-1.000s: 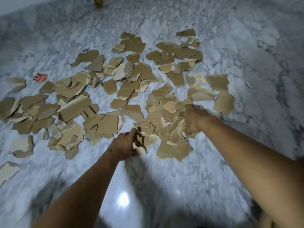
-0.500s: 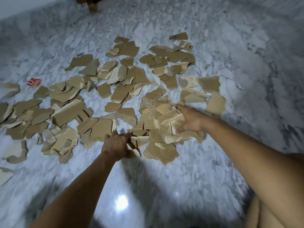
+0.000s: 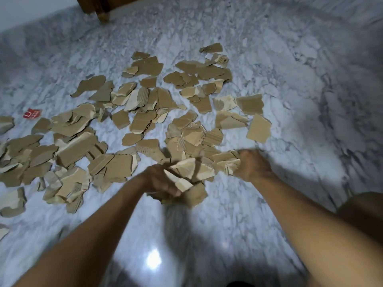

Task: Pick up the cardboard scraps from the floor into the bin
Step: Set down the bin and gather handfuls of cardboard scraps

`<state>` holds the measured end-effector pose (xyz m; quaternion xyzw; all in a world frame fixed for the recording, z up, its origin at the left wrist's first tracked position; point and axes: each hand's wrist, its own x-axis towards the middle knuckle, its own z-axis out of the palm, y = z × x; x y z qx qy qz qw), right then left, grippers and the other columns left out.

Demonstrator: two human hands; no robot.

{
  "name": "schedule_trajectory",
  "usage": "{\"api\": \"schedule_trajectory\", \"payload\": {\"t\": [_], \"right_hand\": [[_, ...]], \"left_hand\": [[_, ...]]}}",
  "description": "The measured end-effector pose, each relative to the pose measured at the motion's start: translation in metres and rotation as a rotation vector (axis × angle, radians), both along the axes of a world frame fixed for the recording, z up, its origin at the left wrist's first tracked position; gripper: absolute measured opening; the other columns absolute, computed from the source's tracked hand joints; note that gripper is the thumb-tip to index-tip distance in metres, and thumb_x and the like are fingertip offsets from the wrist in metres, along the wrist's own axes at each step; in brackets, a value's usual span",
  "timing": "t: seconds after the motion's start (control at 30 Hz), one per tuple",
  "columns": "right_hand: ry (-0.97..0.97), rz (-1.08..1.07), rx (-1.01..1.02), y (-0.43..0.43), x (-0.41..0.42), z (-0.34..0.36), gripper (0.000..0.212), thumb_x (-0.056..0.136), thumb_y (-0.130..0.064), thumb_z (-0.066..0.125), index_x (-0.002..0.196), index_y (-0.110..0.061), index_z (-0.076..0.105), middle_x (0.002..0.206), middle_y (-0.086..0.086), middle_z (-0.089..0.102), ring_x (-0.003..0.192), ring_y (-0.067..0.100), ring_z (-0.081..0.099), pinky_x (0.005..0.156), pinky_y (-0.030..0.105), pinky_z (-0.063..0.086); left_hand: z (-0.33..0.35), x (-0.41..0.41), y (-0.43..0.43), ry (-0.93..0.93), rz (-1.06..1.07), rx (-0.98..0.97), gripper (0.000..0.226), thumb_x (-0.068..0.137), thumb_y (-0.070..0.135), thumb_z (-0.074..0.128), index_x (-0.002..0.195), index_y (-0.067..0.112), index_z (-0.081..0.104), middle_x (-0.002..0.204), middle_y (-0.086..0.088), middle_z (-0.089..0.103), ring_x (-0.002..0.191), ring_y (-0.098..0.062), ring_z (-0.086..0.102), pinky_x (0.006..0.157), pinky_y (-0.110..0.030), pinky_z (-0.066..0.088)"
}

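Several torn brown cardboard scraps lie scattered over the white marble floor. Between my two hands is a bundle of scraps, lifted a little off the floor. My left hand grips the bundle's left and lower side, fingers curled round the pieces. My right hand grips its right side, blurred by motion. No bin is in view.
A small red printed scrap lies at the far left. A wooden furniture leg stands at the top left. My knee shows at the right edge. Bare marble stretches to the right and in front of me.
Both hands have come together and gathered the scraps into one bundle, pulling it toward me and lifting it. The camera has tilted up a little.
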<state>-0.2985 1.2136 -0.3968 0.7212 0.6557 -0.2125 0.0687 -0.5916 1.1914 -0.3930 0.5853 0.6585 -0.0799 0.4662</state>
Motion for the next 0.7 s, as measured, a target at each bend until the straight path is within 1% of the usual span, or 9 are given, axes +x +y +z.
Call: {"api": "schedule_trajectory", "payload": {"t": [0.07,0.13,0.2,0.27,0.37,0.43,0.5,0.6,0.7], "right_hand": [[-0.03,-0.018,-0.005,-0.004,0.0,-0.003,0.038,0.073,-0.034,0.079,0.109,-0.026,0.068,0.109,0.001,0.07,0.108,0.026,0.066,0.086,0.034,0.053],[-0.042,-0.035,-0.044,0.0,0.003,-0.001,0.043,0.072,-0.027,0.079,0.113,-0.027,0.067,0.109,0.001,0.07,0.107,0.025,0.066,0.081,0.032,0.052],[-0.008,-0.078,-0.077,0.009,0.007,0.007,0.052,0.071,-0.027,0.082,0.12,-0.023,0.065,0.113,0.002,0.069,0.106,0.026,0.066,0.073,0.028,0.05],[0.077,-0.137,-0.103,0.019,0.01,0.023,0.063,0.071,-0.032,0.087,0.126,-0.015,0.06,0.121,0.005,0.066,0.109,0.027,0.065,0.072,0.028,0.047],[0.238,-0.146,-0.167,0.032,0.002,0.038,0.086,0.069,-0.038,0.089,0.137,-0.006,0.049,0.136,0.011,0.057,0.12,0.029,0.058,0.084,0.031,0.05],[0.302,-0.057,-0.228,0.036,-0.014,0.041,0.097,0.069,-0.041,0.089,0.144,-0.006,0.04,0.142,0.01,0.052,0.126,0.028,0.053,0.088,0.029,0.046],[0.347,0.03,-0.273,0.036,-0.038,0.037,0.103,0.068,-0.039,0.09,0.149,-0.008,0.034,0.148,0.01,0.048,0.131,0.028,0.05,0.094,0.028,0.045],[0.345,0.114,-0.34,0.029,-0.077,0.027,0.098,0.066,-0.038,0.091,0.144,-0.008,0.041,0.145,0.012,0.048,0.128,0.03,0.051,0.098,0.032,0.046],[0.204,0.255,-0.351,0.023,-0.1,0.013,0.092,0.047,-0.052,0.092,0.123,-0.013,0.057,0.132,0.011,0.058,0.116,0.031,0.058,0.094,0.042,0.054]], "left_hand": [[-0.034,0.031,-0.015,0.128,-0.088,0.092,0.103,0.044,0.061,0.082,0.138,0.034,0.049,0.131,0.001,0.056,0.119,-0.018,0.054,0.099,-0.03,0.047],[-0.063,0.051,-0.031,0.328,-0.133,0.194,0.091,0.058,0.067,0.067,0.137,0.03,0.044,0.135,-0.009,0.043,0.123,-0.03,0.044,0.104,-0.041,0.042],[-0.073,0.056,-0.038,0.381,-0.099,0.251,0.074,0.071,0.061,0.064,0.133,0.028,0.043,0.131,-0.012,0.045,0.12,-0.032,0.044,0.101,-0.042,0.04],[-0.067,0.049,-0.038,0.315,-0.051,0.27,0.073,0.067,0.058,0.068,0.131,0.035,0.042,0.125,-0.006,0.055,0.117,-0.03,0.051,0.096,-0.044,0.046],[-0.042,0.027,-0.039,0.094,-0.001,0.274,0.075,0.058,0.046,0.079,0.124,0.035,0.043,0.113,0.008,0.067,0.106,-0.025,0.063,0.088,-0.042,0.053],[-0.026,0.009,-0.042,-0.062,0.097,0.248,0.072,0.057,0.033,0.086,0.112,0.031,0.039,0.1,0.01,0.068,0.086,-0.023,0.068,0.07,-0.039,0.057],[-0.011,-0.012,-0.047,-0.112,0.141,0.236,0.073,0.056,0.024,0.091,0.106,0.029,0.039,0.092,0.007,0.069,0.07,-0.018,0.067,0.051,-0.03,0.053],[0.006,-0.041,-0.053,-0.085,0.144,0.208,0.053,0.06,0.021,0.09,0.104,0.028,0.063,0.08,0.007,0.074,0.061,-0.015,0.069,0.047,-0.024,0.052],[0.014,-0.064,-0.061,-0.079,0.238,0.228,0.037,0.064,0.014,0.088,0.089,0.033,0.069,0.07,0.011,0.073,0.056,-0.01,0.066,0.046,-0.023,0.051]]}}
